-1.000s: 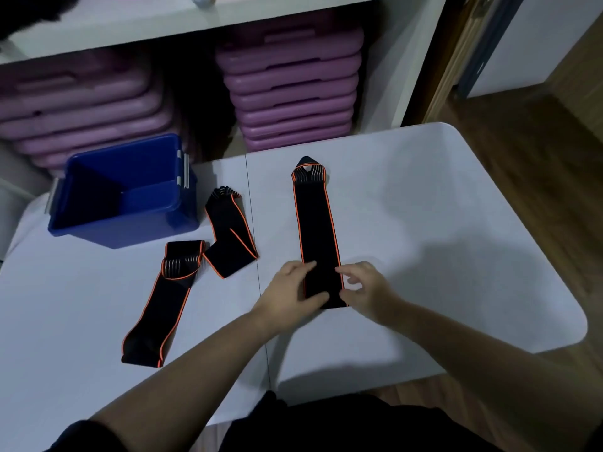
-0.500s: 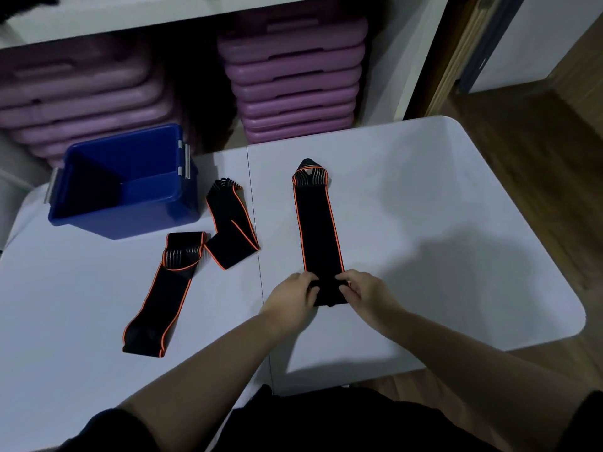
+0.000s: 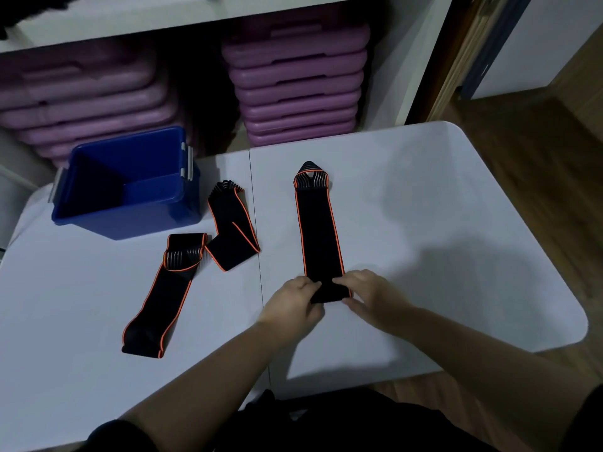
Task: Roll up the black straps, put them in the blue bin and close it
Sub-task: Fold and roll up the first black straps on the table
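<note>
Tabletop point(image 3: 440, 223), white and wide, carries everything here: the blue bin point(image 3: 130, 220) stands open at its far left, with no lid in view, and three black straps edged in orange lie flat on it. Two of them rest just beside the bin, a long strap point(image 3: 164, 293) angled toward the near left and a shorter folded strap point(image 3: 232, 230) touching its upper end. The third strap point(image 3: 318, 233) lies straight, its pointed tip away from the person and its near end between both hands.

Straps like these look to be thin, soft elastic fabric, light and limp, so a roll will likely loosen unless it is kept tight and pressed down as it goes. The sensible place to hold is the near end, at both orange edges, turning it over on itself toward the tip.

Both forearms reach in from below and meet at that end. The left hand point(image 3: 293, 305) pinches the left corner, fingers curled over the fabric; the right hand point(image 3: 365, 295) grips the right corner likewise, knuckles up, with a first small fold seemingly started.
</note>
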